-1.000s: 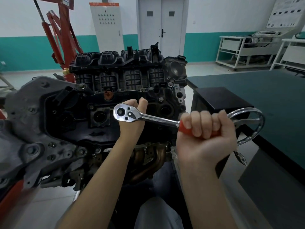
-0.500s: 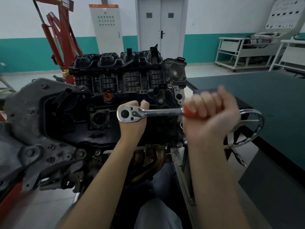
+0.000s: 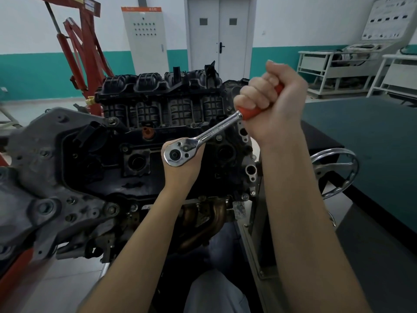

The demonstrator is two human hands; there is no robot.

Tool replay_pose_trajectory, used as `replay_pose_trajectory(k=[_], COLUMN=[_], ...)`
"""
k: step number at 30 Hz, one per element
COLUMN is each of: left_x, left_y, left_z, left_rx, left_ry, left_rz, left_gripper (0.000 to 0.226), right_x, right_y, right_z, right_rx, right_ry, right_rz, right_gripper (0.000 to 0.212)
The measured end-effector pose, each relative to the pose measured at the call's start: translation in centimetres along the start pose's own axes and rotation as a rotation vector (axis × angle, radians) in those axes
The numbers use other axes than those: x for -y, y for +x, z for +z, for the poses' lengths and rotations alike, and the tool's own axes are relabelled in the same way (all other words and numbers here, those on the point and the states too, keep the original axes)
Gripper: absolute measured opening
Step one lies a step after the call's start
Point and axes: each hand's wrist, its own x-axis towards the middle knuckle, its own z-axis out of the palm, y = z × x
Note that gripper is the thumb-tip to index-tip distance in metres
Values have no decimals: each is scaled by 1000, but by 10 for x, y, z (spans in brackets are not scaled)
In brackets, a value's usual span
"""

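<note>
Chrome ratchet wrench [image 3: 209,133] stands nearest me, its head against the dark top of the engine [image 3: 97,163]. The left hand [image 3: 180,175] is wrapped round it just beneath that head. The right hand [image 3: 272,102] fists the orange grip, which slants up to the right. A red hoist [image 3: 88,48] stands far left.

Chrome, orange-handled ratchet wrench [image 3: 204,137] slants up-right before the black engine [image 3: 158,109].

The right hand [image 3: 269,102] is swinging the ratchet's [image 3: 198,141] orange handle [image 3: 252,109] upward: a second ago it pointed down to the right, then lay level, and now it is slanting up and farther away, over the engine [image 3: 158,123].
</note>
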Motion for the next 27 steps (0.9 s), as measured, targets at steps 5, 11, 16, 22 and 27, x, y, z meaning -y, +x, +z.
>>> replay_pose_trajectory(k=[5, 11, 16, 22, 27], left_x=[2, -3, 1, -4, -3], left_y=[-1, -1, 2, -2, -1], left_z=[-2, 2, -1, 2, 2], left_rx=[-75, -75, -57, -42, -72], left_ry=[64, 14, 45, -33, 12], left_rz=[-14, 1, -16, -67, -39], left_gripper=[55, 56, 48, 36, 55], right_x=[-20, -41, -9, -1, -32], right_y=[-47, -85, -33, -6, -73], right_z=[-22, -42, -20, 0, -35], right_rx=[-75, -167, -47, -23, -182], right_ry=[130, 260, 87, 16, 242], right_rz=[-203, -340, -154, -39, -294], right_gripper=[36, 38, 35, 40, 35])
